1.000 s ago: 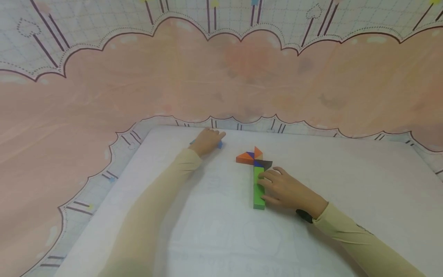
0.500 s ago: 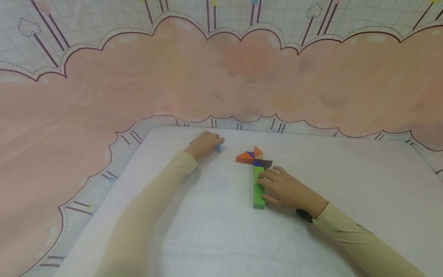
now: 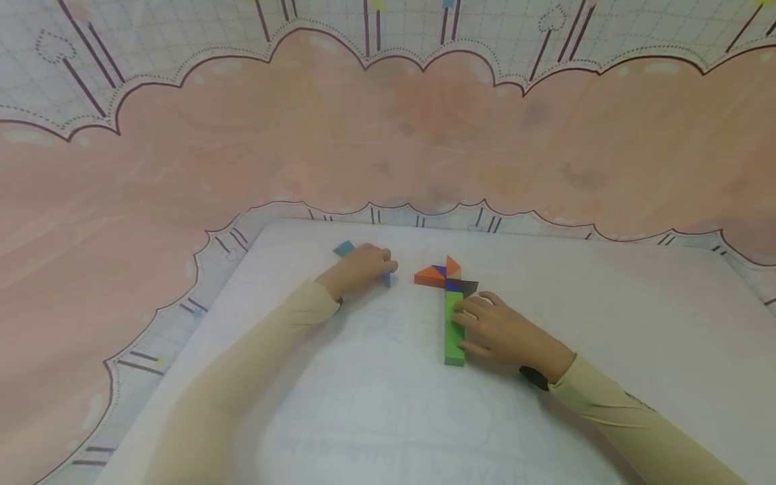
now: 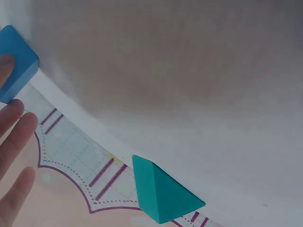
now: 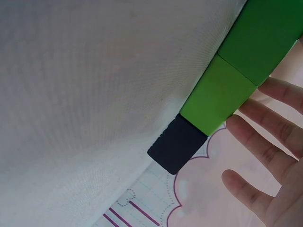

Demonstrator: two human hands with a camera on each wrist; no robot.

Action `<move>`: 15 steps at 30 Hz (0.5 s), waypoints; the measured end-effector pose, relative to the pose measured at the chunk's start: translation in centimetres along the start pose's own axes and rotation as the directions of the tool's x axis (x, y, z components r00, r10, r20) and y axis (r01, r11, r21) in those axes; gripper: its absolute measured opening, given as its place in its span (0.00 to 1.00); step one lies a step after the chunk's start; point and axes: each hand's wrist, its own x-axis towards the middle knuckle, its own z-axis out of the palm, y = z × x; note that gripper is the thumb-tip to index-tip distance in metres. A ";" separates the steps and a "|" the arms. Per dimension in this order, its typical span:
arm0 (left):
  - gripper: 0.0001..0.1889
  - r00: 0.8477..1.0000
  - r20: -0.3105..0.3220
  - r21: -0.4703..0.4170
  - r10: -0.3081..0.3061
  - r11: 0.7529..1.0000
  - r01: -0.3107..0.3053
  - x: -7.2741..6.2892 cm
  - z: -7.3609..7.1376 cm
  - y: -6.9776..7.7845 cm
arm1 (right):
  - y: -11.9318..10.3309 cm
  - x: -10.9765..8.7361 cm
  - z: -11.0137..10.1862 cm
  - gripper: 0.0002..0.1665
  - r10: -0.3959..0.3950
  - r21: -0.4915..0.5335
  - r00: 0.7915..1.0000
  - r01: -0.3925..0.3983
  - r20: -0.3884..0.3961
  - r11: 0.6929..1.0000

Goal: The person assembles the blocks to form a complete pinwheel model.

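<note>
My left hand [image 3: 358,267] pinches a blue block [image 4: 19,61] between thumb and finger, over the white tabletop; only a corner of it shows in the head view. Behind that hand lies a teal triangular block [image 4: 163,189]. My right hand [image 3: 500,330] rests beside a column of green blocks, its loosely spread fingertips touching the side of the light green block [image 5: 218,94] and the darker green block [image 5: 260,38]. At the column's far end a black block [image 5: 177,144], a dark blue piece [image 3: 453,286] and orange triangular blocks [image 3: 430,276] meet like pinwheel blades.
The white tabletop [image 3: 364,391] spreads around both hands, its far edge just beyond the teal block. A peach patterned cloth [image 3: 339,135] with scalloped outlines lies past the table edges.
My left hand has moved nearer with the blue block, uncovering the teal block behind it. The right hand and the arranged blocks have stayed in place.
</note>
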 end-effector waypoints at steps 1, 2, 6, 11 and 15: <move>0.09 1.000 -0.013 0.002 0.018 1.000 -0.018 0.0 0.0 0.2 | 0.0 0.0 0.0 0.23 0.001 0.002 1.000 -0.001 0.003 1.000; 0.09 0.999 -0.024 0.006 0.035 0.999 -0.035 0.0 0.1 0.4 | 0.0 0.0 0.0 0.24 0.002 0.002 1.000 -0.002 0.006 1.000; 0.10 0.994 -0.053 0.022 0.099 0.995 -0.098 0.2 0.2 1.3 | 0.1 -0.1 0.0 0.23 0.001 0.006 1.000 -0.001 0.005 1.000; 0.12 0.992 -0.043 -0.011 0.123 0.992 -0.123 0.8 0.0 2.5 | 0.1 0.0 0.1 0.24 -0.001 0.009 1.000 0.001 0.006 1.000; 0.12 0.991 -0.038 -0.025 0.131 0.991 -0.132 1.0 -0.2 3.1 | 0.1 0.0 0.0 0.24 0.006 0.010 1.000 -0.006 0.020 1.000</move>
